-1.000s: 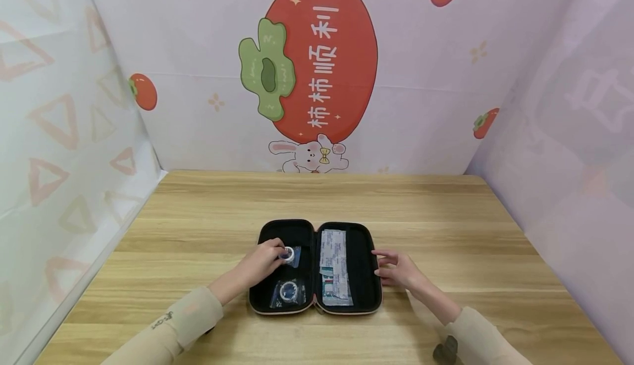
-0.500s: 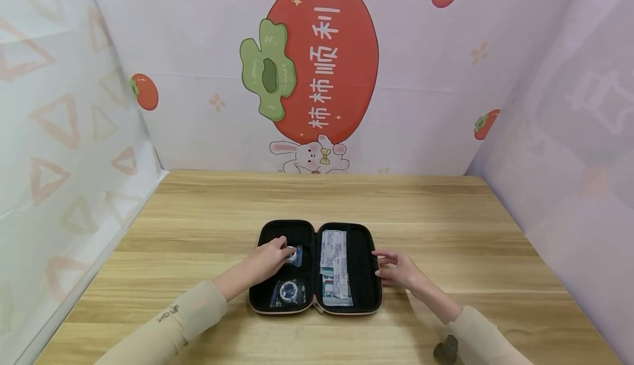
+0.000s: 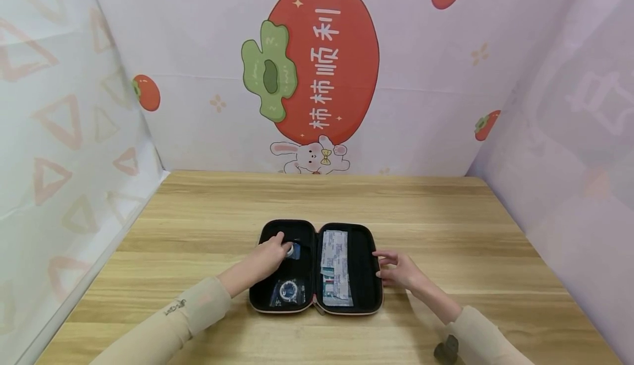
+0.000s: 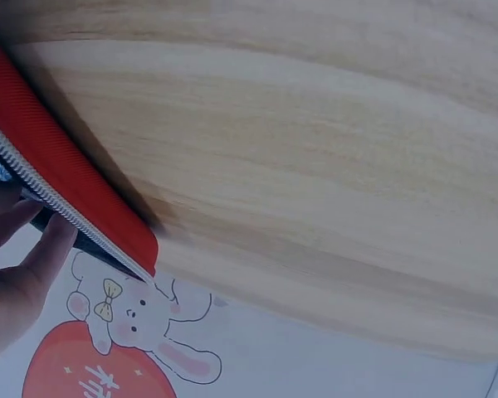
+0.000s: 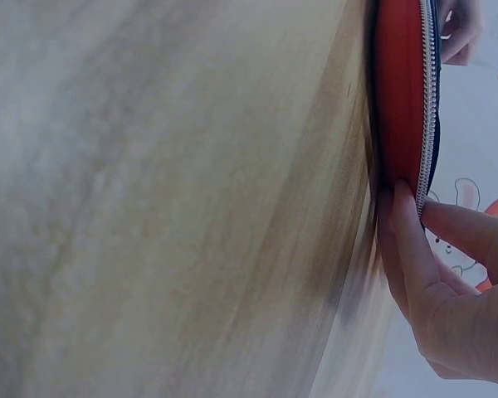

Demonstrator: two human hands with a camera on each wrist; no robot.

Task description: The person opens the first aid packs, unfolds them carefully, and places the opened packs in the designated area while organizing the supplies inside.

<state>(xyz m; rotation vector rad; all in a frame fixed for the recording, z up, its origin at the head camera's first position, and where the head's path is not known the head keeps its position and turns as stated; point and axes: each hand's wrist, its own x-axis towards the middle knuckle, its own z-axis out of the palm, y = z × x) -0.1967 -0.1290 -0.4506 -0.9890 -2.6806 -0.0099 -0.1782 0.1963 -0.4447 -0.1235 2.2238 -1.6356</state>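
Observation:
A red zip case (image 3: 364, 277) with a black lining lies spread wide on the table. My left hand (image 3: 264, 257) reaches into its left half, fingers and thumb at a small clear packet (image 3: 296, 251) with a white ring and blue inside; the fingers cover part of it. Nearer the front of that half lies a similar packet (image 3: 289, 292) with a white ring. White printed sachets (image 3: 337, 260) stand in the right half's pocket, with a teal one among them. My right hand (image 3: 400, 270) grips the case's right edge, thumb at the zip (image 5: 426, 108), fingers against the red side.
The wooden table (image 3: 198, 205) surrounds the case. A printed back wall (image 3: 416, 123) and white side walls enclose it. A dark object (image 3: 447, 348) sits by the right sleeve.
My left hand has shifted slightly right, now covering more of the upper packet's white ring. The right hand and the case have stayed nearly still.

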